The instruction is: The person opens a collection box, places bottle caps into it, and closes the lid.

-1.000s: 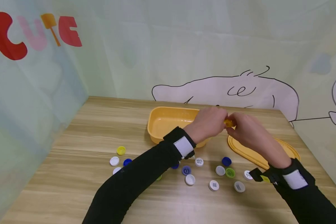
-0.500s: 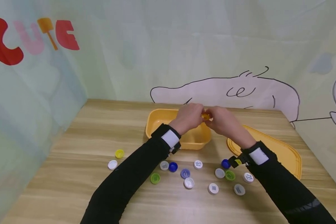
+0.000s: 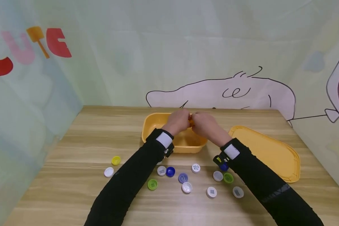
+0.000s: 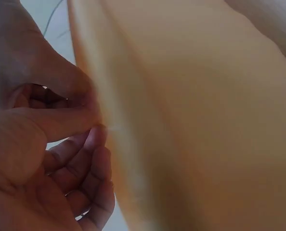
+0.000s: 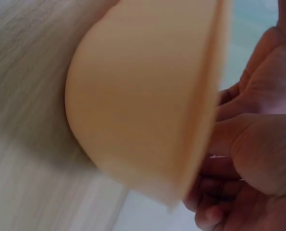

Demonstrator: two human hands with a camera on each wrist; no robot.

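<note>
Both hands meet above the far side of an orange-yellow plastic tub (image 3: 186, 150). My left hand (image 3: 177, 121) and right hand (image 3: 205, 125) pinch a small orange-yellow piece (image 3: 191, 122) between their fingertips. The fingers mostly cover it, so its kind is unclear. The left wrist view shows curled fingers close beside the tub's outer wall (image 4: 205, 120). From the right wrist, the tub's side (image 5: 133, 96) hides part of the fingertips. Several round plastic bottle caps lie nearer on the table, among them a yellow cap (image 3: 116, 160), a green cap (image 3: 152, 184) and a blue cap (image 3: 170, 171).
A flat orange-yellow lid (image 3: 265, 153) lies on the wood-grain table (image 3: 82, 141), right of the tub. White caps are scattered in front, including a white cap (image 3: 109, 172) at the left. A printed cloth backdrop (image 3: 115, 62) rises behind the table.
Both hands have moved left together, from between tub and lid to above the tub, still pinching the small piece. The head view has shifted slightly. The caps appear unmoved.
</note>
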